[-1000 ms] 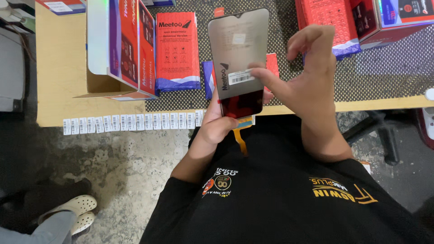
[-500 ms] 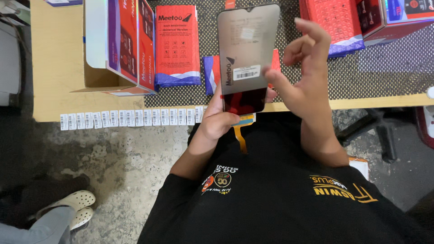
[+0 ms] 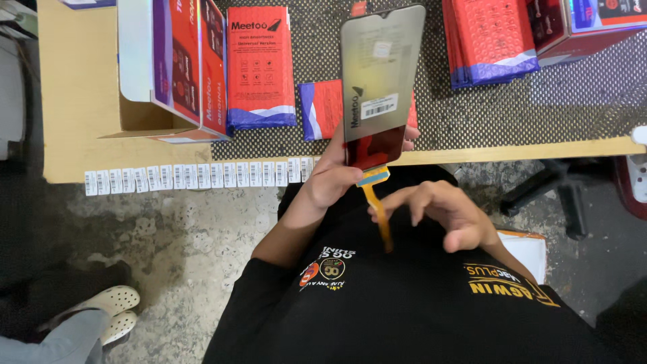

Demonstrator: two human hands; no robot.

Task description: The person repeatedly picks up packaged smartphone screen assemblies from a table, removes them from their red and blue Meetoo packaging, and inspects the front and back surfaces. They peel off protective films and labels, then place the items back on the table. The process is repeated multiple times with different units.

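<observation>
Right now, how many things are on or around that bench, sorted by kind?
Phone screen panel with orange ribbon cable, held in the left hand: 1
Open cardboard box: 1
Flat red-and-blue packets lying singly: 2
Stacks of red packets at the far right: 2
Strip of white barcode labels along the bench edge: 1
Total: 7

left hand [image 3: 333, 176] raised in front of chest, forearm angled up from lower left, fingers curled in a clamp grip, fingertips [image 3: 408, 137] showing on the far side. right hand [image 3: 441, 212] lower, near torso, palm down, fingers loosely spread, holding nothing.
</observation>
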